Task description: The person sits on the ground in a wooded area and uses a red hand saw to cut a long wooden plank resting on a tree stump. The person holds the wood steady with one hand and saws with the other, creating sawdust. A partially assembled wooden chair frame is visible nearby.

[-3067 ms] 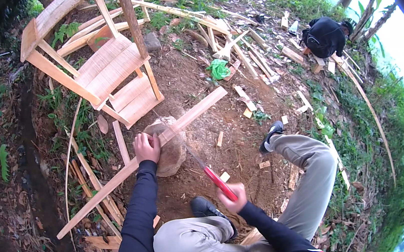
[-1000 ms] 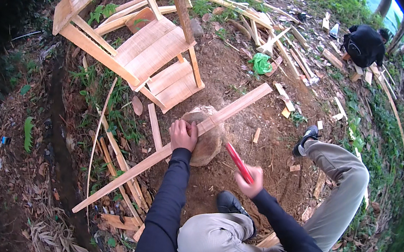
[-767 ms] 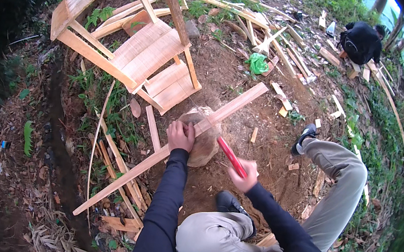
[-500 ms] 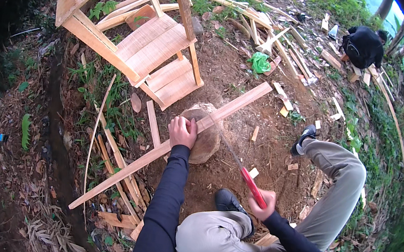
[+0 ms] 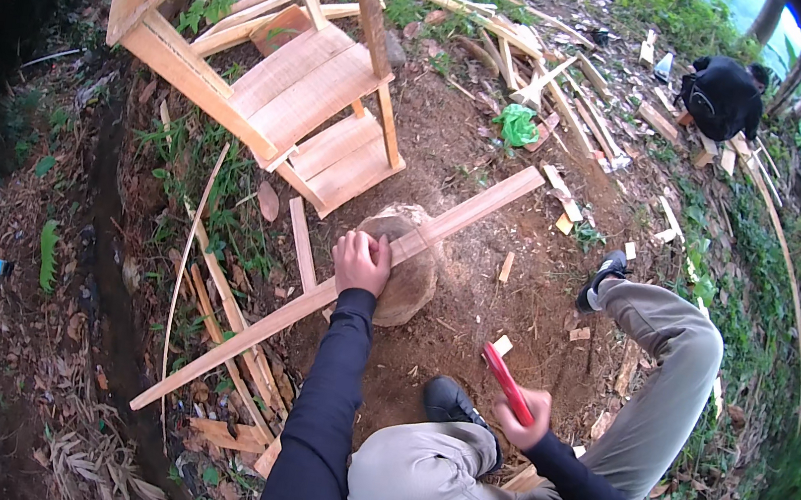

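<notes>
A long wooden strip [image 5: 476, 207] lies slantwise across the top of a round log stump [image 5: 408, 296], both ends reaching past it. My left hand [image 5: 362, 262] is closed over the strip at the stump's left side, pressing it down. A dark line crosses the strip just right of that hand. My right hand [image 5: 524, 417] grips the red handle of a saw [image 5: 507, 381], held low over the dirt between my legs and apart from the strip. The saw's blade can hardly be made out now.
A wooden chair [image 5: 302, 78] stands at the upper left, close to the stump. Scrap boards [image 5: 579, 102] and a green plastic bag [image 5: 516, 124] lie beyond. More strips [image 5: 245, 331] rest at the left. Another person [image 5: 721, 98] crouches at the far right.
My right hand has drawn the saw slightly back and turned it, and its blade no longer shows against the strip. The left hand stays in place; the strip has barely shifted.
</notes>
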{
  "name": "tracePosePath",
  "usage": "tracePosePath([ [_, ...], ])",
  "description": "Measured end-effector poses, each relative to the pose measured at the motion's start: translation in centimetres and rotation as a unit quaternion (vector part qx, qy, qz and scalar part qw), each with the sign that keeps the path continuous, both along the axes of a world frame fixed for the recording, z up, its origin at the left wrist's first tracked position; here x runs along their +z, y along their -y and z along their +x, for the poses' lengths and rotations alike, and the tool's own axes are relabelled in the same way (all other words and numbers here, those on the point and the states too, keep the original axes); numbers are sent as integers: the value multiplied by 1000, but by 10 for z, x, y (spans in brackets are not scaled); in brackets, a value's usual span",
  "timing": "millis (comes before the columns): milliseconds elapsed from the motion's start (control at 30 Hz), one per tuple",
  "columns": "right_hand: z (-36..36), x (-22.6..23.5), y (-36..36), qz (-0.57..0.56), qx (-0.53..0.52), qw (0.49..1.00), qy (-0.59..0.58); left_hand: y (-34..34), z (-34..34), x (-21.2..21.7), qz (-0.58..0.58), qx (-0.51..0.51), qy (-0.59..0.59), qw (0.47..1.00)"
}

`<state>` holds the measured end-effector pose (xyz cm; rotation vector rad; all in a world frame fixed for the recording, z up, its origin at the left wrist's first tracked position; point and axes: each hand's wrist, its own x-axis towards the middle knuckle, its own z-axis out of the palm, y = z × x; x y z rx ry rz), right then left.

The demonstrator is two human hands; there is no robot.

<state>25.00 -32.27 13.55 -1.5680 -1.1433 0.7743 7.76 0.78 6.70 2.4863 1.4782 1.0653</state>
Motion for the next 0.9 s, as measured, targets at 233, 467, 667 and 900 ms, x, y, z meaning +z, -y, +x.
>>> tracePosePath([
  [233, -5, -24, -72, 45, 8, 998, 44, 0, 6, 1, 2, -7, -1, 1000],
  [467, -3, -8, -122, 61, -6, 998, 13, -3, 3, -2, 11, -4, 5, 1000],
  [667, 7, 9, 12, -7, 4, 1000, 18, 0, 4, 0, 3, 8, 2, 1000],
  [900, -4, -16, -119, 63, 4, 998, 18, -4, 6, -1, 18, -11, 8, 1000],
])
